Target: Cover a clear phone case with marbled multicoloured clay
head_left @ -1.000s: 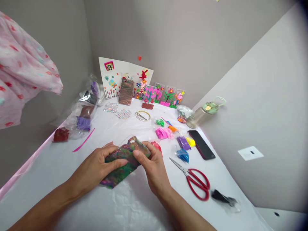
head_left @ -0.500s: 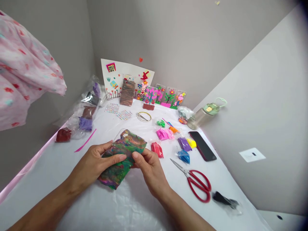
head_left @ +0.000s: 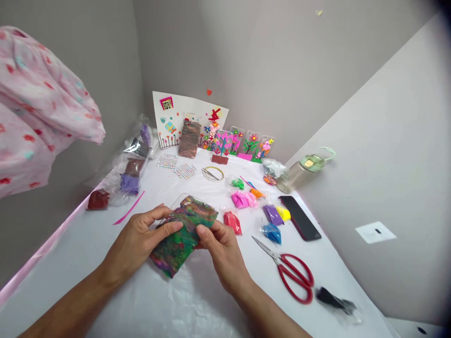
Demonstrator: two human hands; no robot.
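Observation:
A clear phone case [head_left: 188, 218] covered with swirled green, purple and brown clay is held tilted above the white table. My left hand [head_left: 150, 239] grips its left side, with the thumb lying across the clay face. On the right edge, my right hand [head_left: 220, 246] pinches it, thumb on the clay and fingers behind. A bare transparent strip of the case shows at its upper left corner. The fingers behind the case are hidden.
Red-handled scissors [head_left: 289, 272] and a black phone [head_left: 300, 218] lie to the right. Bagged clay lumps, such as a pink one [head_left: 244, 199], sit beyond my right hand. A bottle [head_left: 305, 170] stands farther back. Decorated cases, including a brown one [head_left: 189, 139], stand at the rear.
The whole scene has shifted slightly right and down as the view moved. Both hands keep their hold on the phone case, with hardly any change in their grip.

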